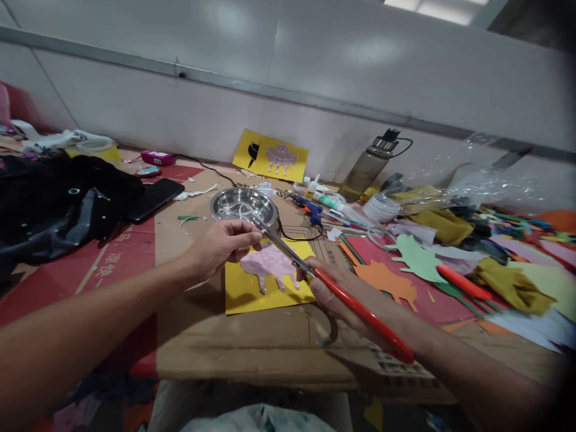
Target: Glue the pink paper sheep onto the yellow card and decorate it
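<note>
My right hand is closed round red-handled scissors, whose metal blades point up and left toward the steel bowl. My left hand pinches near the blade tips, fingers closed on something too small to make out. Below both hands a yellow sheet lies on the cardboard with a pink animal cut-out on it. A round steel bowl sits just behind my left hand.
Black cloth and a phone lie at the left. A water bottle, glue bottles, a blue glue gun and piles of coloured felt shapes crowd the right. A yellow picture leans on the wall.
</note>
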### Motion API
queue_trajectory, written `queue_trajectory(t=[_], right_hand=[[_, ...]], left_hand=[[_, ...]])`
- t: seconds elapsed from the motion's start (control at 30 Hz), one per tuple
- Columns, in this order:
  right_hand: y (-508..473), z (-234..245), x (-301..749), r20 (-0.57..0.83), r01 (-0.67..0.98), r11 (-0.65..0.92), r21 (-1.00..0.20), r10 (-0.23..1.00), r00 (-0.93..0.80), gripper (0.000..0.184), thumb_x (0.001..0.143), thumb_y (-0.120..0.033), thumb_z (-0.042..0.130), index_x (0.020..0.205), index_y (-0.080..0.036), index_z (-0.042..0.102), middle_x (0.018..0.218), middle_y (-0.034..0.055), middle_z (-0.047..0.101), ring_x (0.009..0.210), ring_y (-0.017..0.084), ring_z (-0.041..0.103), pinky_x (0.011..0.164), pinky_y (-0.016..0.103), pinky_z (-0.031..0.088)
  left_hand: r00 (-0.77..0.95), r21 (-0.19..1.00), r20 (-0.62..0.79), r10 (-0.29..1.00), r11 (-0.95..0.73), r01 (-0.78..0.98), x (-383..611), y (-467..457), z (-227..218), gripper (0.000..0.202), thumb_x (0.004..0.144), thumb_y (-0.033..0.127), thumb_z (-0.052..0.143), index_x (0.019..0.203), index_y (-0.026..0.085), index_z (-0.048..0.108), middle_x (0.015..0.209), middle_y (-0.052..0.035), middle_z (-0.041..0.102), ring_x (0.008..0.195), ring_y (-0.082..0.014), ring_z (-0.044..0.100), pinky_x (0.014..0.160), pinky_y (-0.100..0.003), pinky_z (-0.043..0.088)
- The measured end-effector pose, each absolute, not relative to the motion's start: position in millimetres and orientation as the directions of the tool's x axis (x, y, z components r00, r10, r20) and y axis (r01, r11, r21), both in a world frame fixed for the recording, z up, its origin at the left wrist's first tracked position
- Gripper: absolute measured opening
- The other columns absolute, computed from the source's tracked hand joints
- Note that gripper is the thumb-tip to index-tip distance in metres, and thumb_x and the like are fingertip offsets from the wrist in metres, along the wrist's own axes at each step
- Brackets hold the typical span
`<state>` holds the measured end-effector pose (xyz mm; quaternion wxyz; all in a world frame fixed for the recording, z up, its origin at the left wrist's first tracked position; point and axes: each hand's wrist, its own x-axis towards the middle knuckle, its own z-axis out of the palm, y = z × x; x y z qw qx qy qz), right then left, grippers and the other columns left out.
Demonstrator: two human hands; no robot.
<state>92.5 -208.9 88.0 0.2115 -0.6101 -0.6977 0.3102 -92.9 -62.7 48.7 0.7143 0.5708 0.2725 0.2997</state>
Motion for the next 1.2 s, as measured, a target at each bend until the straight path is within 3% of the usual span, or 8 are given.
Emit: queue_trajectory(t=[0.2,0.37,0.6,0.73,0.83,0.97,1.1,1.2], right_hand=[[-209,84,94,-0.111,0.707,0.02,-0.707,0.984,-0.139,0.046,0.091,-0.064,0.035,0.085,-0.021,0.047,0.07,-0.0021,0.047,0.062,0.012,0.044,0.056,0.024,0.039],[-208,80,97,-0.103,0.784,0.025,-0.62,0.988,-0.113,0.039,0.091,-0.057,0.042,0.081,-0.021,0.05,0.066,-0.0026,0.05,0.058,0.012,0.047,0.053,0.024,0.037],[-206,63,107,0.052,0.96,0.066,-0.271,0.997,-0.054,0.046,0.088,-0.05,0.05,0.118,-0.017,0.059,0.095,0.0115,0.068,0.08,0.025,0.062,0.068,0.033,0.045],[-210,57,116,0.118,0.995,0.095,-0.011,0.989,-0.093,0.048,0.088,-0.049,0.048,0.12,-0.015,0.06,0.089,0.0138,0.066,0.072,0.027,0.063,0.06,0.033,0.043],[-213,57,124,0.182,0.993,0.076,0.094,0.979,-0.092,0.044,0.088,-0.046,0.048,0.118,-0.016,0.061,0.086,0.0135,0.066,0.066,0.024,0.062,0.056,0.031,0.042],[-216,55,143,0.204,0.995,0.038,0.094,0.977,-0.056,0.045,0.088,-0.044,0.049,0.124,-0.018,0.058,0.095,0.0135,0.068,0.07,0.025,0.062,0.057,0.031,0.044],[-218,43,176,0.107,0.994,-0.029,0.101,0.994,0.018,0.056,0.088,-0.048,0.049,0.135,-0.019,0.05,0.102,0.0149,0.068,0.075,0.027,0.064,0.061,0.035,0.046],[-218,34,203,0.051,0.998,-0.039,0.056,0.998,0.036,0.048,0.089,-0.044,0.049,0.13,-0.021,0.055,0.101,0.0132,0.067,0.082,0.027,0.064,0.068,0.035,0.047]], left_hand=[[0.675,0.98,-0.06,0.735,0.173,-0.101,-93,-62,48,0.025,0.067,0.031,0.076,0.068,0.013,0.06,0.061,-0.0009,0.06,0.045,-0.003,0.034,0.044,-0.019,0.017],[0.686,0.982,-0.065,0.724,0.167,-0.083,-95,-62,50,0.025,0.068,0.034,0.076,0.067,0.013,0.06,0.062,0.0,0.059,0.047,-0.0033,0.035,0.044,-0.019,0.018],[0.715,0.991,-0.087,0.694,0.136,-0.012,-95,-60,54,0.022,0.067,0.031,0.073,0.062,0.014,0.06,0.055,0.0011,0.055,0.045,-0.0038,0.033,0.043,-0.019,0.02],[0.732,0.987,-0.021,0.681,-0.103,0.123,-98,-55,54,0.017,0.069,0.03,0.07,0.067,0.014,0.065,0.057,0.0004,0.059,0.047,-0.0055,0.039,0.045,-0.019,0.028],[0.732,0.951,0.036,0.68,-0.249,0.184,-100,-52,54,0.018,0.069,0.032,0.07,0.07,0.014,0.067,0.062,-0.0013,0.062,0.056,-0.0093,0.049,0.05,-0.02,0.037],[0.717,0.945,0.029,0.697,-0.254,0.208,-100,-52,56,0.018,0.072,0.032,0.068,0.071,0.014,0.068,0.062,-0.0014,0.062,0.053,-0.0081,0.046,0.048,-0.019,0.035],[0.706,0.954,0.013,0.708,-0.221,0.204,-99,-51,53,0.018,0.073,0.032,0.068,0.071,0.014,0.068,0.061,-0.0014,0.061,0.048,-0.0066,0.041,0.045,-0.019,0.031],[0.711,0.948,0.002,0.703,-0.227,0.222,-99,-48,48,0.02,0.075,0.034,0.067,0.075,0.014,0.068,0.063,-0.0023,0.062,0.049,-0.007,0.042,0.046,-0.02,0.031]])
